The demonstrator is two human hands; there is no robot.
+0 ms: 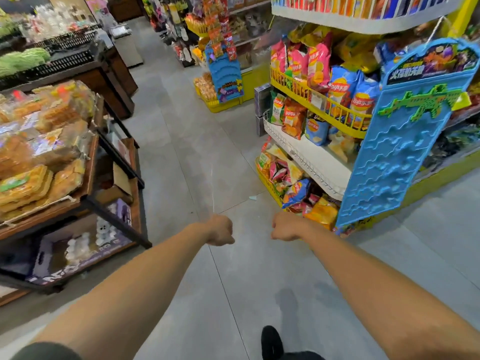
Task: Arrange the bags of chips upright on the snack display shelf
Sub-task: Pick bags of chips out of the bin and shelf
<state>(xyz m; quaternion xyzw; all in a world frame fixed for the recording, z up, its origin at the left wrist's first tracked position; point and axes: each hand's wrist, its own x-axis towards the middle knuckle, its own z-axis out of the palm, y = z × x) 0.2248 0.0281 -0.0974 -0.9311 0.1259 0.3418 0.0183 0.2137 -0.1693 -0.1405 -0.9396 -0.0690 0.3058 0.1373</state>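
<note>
Bread rack at left, blue toy card hung at right, grey floor btwn

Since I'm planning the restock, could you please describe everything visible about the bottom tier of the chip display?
The bottom tier is a yellow, low-railed basket at floor level, under a white wire-fronted shelf. Its chip bags lie jumbled and tilted, not upright: pink, blue, yellow and orange glossy packs piled on one another. An orange bag slumps at the near end beside a hanging blue toy card, which hides the far side. No hand touches it.
</note>
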